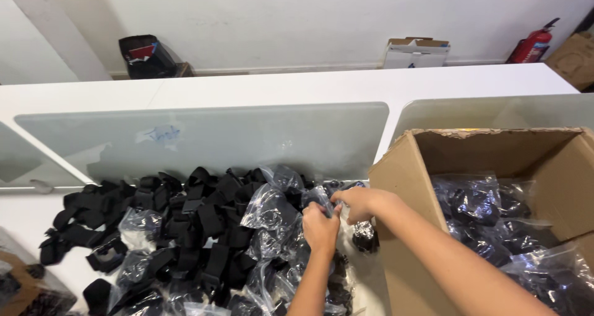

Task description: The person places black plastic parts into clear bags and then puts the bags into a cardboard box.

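Observation:
My left hand (319, 227) and my right hand (357, 203) meet over the right side of a heap of black straps (185, 226) on a white desk. Together they pinch the top of a clear plastic bag (322, 198); a black strap part (365, 235) hangs below it. Several other clear bags with black straps inside (272, 211) lie around my hands. My right forearm crosses in front of an open cardboard box (402, 167) at the right.
The cardboard box holds several bagged black straps (495, 217). A frosted glass divider (204, 139) stands behind the heap. Beyond it lie a white desk top (309, 84), a black bin (145, 56), a small white carton (416, 51) and a red fire extinguisher (531, 43).

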